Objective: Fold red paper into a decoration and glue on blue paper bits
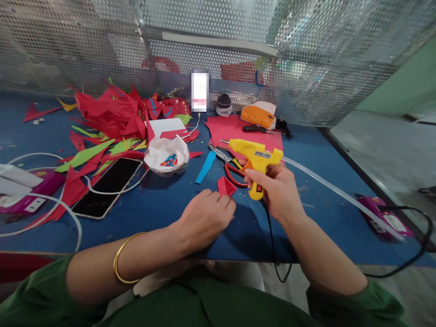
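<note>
My right hand (281,193) is wrapped round the handle of a yellow glue gun (254,152), its nozzle pointing left over the table. A long translucent glue stick (327,188) trails out of its back. Closer to the table's front edge, my left hand (207,218) is closed on a small folded piece of red paper (225,186), which shows beyond the knuckles; the fingertips are hidden. Scissors (221,154) lie partly behind the glue gun, beside red-orange handles (235,175). A blue paper strip (206,167) rests left of them.
A paper-lined bowl (166,156) holds small blue and red pieces. Left are a phone (109,188), white cables and red and green scraps (109,111). Red sheets (221,127), an orange packet (259,116) and a black-handled tool (254,129) lie behind. A purple power strip (384,218) sits right.
</note>
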`<state>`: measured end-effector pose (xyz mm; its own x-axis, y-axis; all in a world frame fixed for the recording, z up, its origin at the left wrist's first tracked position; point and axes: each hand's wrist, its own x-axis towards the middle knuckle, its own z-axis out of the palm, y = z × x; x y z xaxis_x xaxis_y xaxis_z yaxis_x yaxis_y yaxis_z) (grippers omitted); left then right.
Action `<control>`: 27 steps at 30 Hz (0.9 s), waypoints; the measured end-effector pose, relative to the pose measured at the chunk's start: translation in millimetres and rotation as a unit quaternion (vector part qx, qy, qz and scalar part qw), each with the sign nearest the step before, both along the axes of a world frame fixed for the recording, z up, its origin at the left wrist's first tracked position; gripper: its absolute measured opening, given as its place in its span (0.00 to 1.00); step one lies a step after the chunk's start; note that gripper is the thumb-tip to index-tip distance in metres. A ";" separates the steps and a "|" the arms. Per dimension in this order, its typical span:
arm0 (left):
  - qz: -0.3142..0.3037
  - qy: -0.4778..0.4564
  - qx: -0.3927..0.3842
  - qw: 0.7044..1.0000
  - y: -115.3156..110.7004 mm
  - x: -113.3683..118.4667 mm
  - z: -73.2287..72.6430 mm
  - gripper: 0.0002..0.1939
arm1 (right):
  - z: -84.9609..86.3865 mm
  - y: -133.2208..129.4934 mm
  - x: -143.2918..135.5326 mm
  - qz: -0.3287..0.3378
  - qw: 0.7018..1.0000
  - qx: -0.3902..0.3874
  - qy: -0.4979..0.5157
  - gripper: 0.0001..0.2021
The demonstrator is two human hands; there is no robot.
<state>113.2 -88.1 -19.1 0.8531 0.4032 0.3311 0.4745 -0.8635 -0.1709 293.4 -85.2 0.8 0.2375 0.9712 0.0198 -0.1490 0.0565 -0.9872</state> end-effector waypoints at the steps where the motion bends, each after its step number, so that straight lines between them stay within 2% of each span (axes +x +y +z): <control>1: 0.036 0.022 -0.011 0.999 1.9 0.1 0.0 0.10 | 0.4 -0.4 0.2 0.008 1.000 0.005 0.010 0.12; 4: 0.112 0.076 -0.067 0.989 9.2 -0.7 2.6 0.16 | 1.6 -2.3 0.5 0.047 0.999 0.018 0.014 0.10; 6: 0.129 0.101 -0.100 0.981 13.2 -1.1 4.6 0.17 | 2.0 -3.9 0.0 0.065 0.998 0.022 0.003 0.10; 12: 0.127 0.125 -0.105 0.978 13.5 -0.2 4.3 0.09 | -2.0 -4.3 -0.7 0.034 0.999 0.026 -0.032 0.07; 20: 0.130 0.142 -0.094 0.977 6.6 5.2 4.9 0.09 | -7.0 0.2 -0.3 0.032 0.999 -0.012 -0.016 0.06; 27: 0.145 0.139 -0.118 0.972 9.1 5.1 6.8 0.09 | -9.9 -0.3 -3.7 0.039 0.997 -0.050 -0.051 0.14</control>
